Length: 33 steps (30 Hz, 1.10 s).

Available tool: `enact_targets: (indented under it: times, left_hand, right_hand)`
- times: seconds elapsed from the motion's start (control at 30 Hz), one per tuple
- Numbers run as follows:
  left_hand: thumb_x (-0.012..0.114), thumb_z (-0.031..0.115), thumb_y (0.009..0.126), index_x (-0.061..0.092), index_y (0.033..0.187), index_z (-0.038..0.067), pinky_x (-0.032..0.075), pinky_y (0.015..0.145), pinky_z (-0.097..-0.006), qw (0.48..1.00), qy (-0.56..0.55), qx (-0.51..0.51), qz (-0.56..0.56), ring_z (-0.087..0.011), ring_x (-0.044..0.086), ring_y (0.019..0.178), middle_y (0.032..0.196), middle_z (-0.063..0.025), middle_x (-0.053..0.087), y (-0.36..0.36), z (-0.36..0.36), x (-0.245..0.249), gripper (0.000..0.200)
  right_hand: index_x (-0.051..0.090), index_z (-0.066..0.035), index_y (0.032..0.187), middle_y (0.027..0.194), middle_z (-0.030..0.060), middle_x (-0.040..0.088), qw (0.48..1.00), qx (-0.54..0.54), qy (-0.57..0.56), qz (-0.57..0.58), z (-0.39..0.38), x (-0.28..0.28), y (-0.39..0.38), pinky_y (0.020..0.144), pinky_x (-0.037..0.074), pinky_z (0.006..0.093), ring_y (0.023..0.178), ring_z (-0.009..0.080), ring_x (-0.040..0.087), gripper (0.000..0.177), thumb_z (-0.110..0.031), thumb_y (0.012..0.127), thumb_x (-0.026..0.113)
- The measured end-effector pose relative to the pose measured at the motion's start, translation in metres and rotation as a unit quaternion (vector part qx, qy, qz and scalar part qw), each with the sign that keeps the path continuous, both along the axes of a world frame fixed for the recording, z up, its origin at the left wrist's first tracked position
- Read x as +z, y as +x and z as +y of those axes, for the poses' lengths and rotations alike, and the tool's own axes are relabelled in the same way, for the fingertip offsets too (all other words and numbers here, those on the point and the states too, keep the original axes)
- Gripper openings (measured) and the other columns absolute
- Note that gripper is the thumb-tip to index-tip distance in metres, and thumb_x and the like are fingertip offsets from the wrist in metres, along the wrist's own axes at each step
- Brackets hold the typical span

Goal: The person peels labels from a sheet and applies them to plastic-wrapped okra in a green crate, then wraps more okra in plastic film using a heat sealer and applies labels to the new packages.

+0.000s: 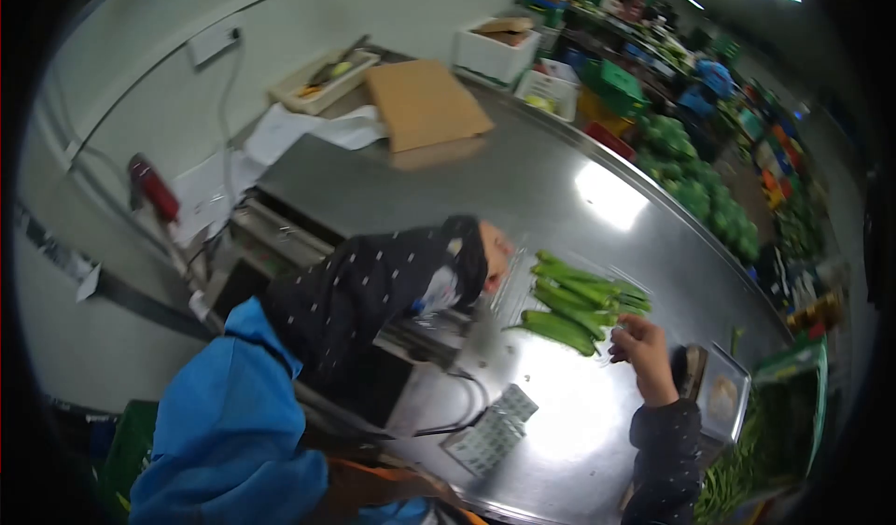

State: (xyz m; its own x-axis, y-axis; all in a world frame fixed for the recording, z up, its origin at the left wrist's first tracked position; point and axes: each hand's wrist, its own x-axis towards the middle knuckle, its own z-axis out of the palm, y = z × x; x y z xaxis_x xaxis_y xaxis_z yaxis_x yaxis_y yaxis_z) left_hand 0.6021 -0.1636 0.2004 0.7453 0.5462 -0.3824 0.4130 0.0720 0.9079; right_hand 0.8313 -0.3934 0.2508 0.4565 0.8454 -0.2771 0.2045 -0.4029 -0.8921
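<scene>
Several long green vegetables (569, 303) lie side by side on the steel table, with thin clear plastic film (523, 262) around them. My right hand (644, 348) is at their near right end, thumb and fingers pinched together on what looks like the film's edge. At their far left side is my left hand (497, 252), reaching across with the fingers curled. The dark dotted sleeve (373, 268) and the hand's angle hide most of its fingertips, so what it grips cannot be made out.
A wrapping machine (439, 338) stands under my left arm. Printed label sheets (490, 436) lie in front. At right are a scale (723, 390) and a green crate (817, 385) of green beans. Cardboard (425, 105) and a cream tray (322, 82) sit at the back.
</scene>
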Motion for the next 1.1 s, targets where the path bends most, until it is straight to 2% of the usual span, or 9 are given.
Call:
enact_targets:
  times: [0.13, 0.53, 0.6, 0.7, 0.83, 0.87, 0.93, 1.07, 1.1]
  left_hand:
    - [0.059, -0.008, 0.072, 0.044, 0.118, -0.01, 0.052, 0.047, -0.0298, 0.995, -0.028, 0.093, -0.015, -0.0216, 0.061, 0.055, 0.072, -0.0147, 0.06, -0.097, 0.072, 0.053, 0.048]
    - [0.067, -0.002, 0.069, 0.053, 0.113, -0.002, 0.049, 0.057, -0.0291, 0.976, -0.203, 0.06, -0.054, -0.0179, 0.06, 0.064, 0.08, -0.0127, 0.064, -0.243, 0.203, -0.072, 0.046]
    - [0.067, 0.002, 0.068, 0.062, 0.104, 0.006, 0.048, 0.058, -0.0295, 0.948, 0.315, 0.02, 0.037, -0.0194, 0.06, 0.064, 0.08, -0.0085, 0.064, -0.259, 0.179, -0.044, 0.036]
    - [0.066, 0.007, 0.066, 0.065, 0.101, 0.015, 0.043, 0.06, -0.0324, 0.816, 0.556, -0.157, 0.017, -0.0221, 0.053, 0.067, 0.072, -0.0042, 0.054, -0.324, 0.137, 0.039, 0.036]
    - [0.063, 0.015, 0.068, 0.062, 0.109, 0.023, 0.036, 0.062, -0.0318, 0.672, 0.693, -0.258, 0.054, -0.0196, 0.046, 0.07, 0.069, -0.0014, 0.045, -0.352, 0.116, 0.018, 0.041]
    - [0.063, 0.015, 0.068, 0.062, 0.109, 0.023, 0.036, 0.062, -0.0318, 0.671, 0.693, -0.258, 0.051, -0.0196, 0.046, 0.07, 0.069, -0.0014, 0.045, -0.348, 0.119, 0.008, 0.041]
    - [0.059, 0.021, 0.073, 0.06, 0.112, 0.026, 0.034, 0.063, -0.0305, 0.679, 0.69, -0.248, 0.015, -0.0188, 0.046, 0.07, 0.068, 0.0, 0.044, -0.334, 0.119, -0.015, 0.04]
    - [0.057, 0.024, 0.08, 0.063, 0.108, 0.026, 0.037, 0.065, -0.0307, 0.733, 0.637, -0.227, 0.076, -0.0184, 0.047, 0.07, 0.069, -0.0004, 0.05, -0.327, 0.108, -0.017, 0.029]
    - [0.054, 0.021, 0.085, 0.065, 0.106, 0.022, 0.041, 0.066, -0.0293, 0.868, 0.456, -0.196, 0.029, -0.0184, 0.052, 0.069, 0.067, -0.0035, 0.056, -0.333, 0.112, -0.016, 0.024]
  right_hand:
    - [0.053, 0.001, 0.099, 0.073, 0.0064, 0.056, 0.997, 0.051, 0.015, 0.058, 0.092, -0.001, -0.081, 0.052, 0.049, 0.025, 0.061, 0.0147, 0.059, 0.021, -0.004, 0.079, 0.058]
    - [0.047, 0.008, 0.105, 0.075, 0.0167, 0.061, 0.985, 0.116, -0.092, 0.086, 0.199, -0.054, -0.192, 0.053, 0.054, 0.0286, 0.065, 0.0227, 0.065, 0.033, -0.004, 0.078, 0.061]
    - [0.051, 0.005, 0.108, 0.079, 0.0134, 0.062, 0.986, 0.139, -0.058, -0.072, 0.172, -0.03, -0.193, 0.057, 0.052, 0.0274, 0.066, 0.0181, 0.063, 0.034, -0.002, 0.076, 0.061]
    - [0.061, -0.002, 0.095, 0.073, 0.0103, 0.058, 0.873, 0.284, 0.112, -0.382, 0.11, 0.013, -0.187, 0.06, 0.048, 0.0294, 0.065, 0.0221, 0.058, 0.03, 0.007, 0.067, 0.062]
    - [0.064, -0.01, 0.098, 0.082, 0.0092, 0.057, 0.807, 0.325, 0.12, -0.478, 0.092, -0.014, -0.205, 0.06, 0.047, 0.0346, 0.074, 0.0249, 0.056, 0.038, 0.005, 0.063, 0.058]
    - [0.064, -0.011, 0.099, 0.083, 0.0087, 0.056, 0.888, 0.292, 0.065, -0.349, 0.096, -0.026, -0.211, 0.061, 0.047, 0.0347, 0.074, 0.0257, 0.056, 0.04, 0.004, 0.063, 0.061]
    - [0.066, -0.008, 0.093, 0.081, 0.0087, 0.056, 0.838, 0.276, 0.122, -0.455, 0.111, -0.037, -0.228, 0.063, 0.047, 0.0318, 0.073, 0.0239, 0.056, 0.029, 0.002, 0.065, 0.064]
    - [0.065, 0.0, 0.078, 0.079, 0.0046, 0.056, 0.976, 0.099, 0.103, -0.166, 0.102, -0.069, -0.222, 0.063, 0.043, 0.0245, 0.071, 0.0121, 0.053, 0.005, 0.001, 0.079, 0.06]
    - [0.062, 0.001, 0.077, 0.081, 0.006, 0.057, 0.988, 0.088, 0.072, -0.103, 0.091, -0.064, -0.219, 0.064, 0.043, 0.0239, 0.072, 0.0123, 0.054, 0.005, 0.0, 0.08, 0.058]
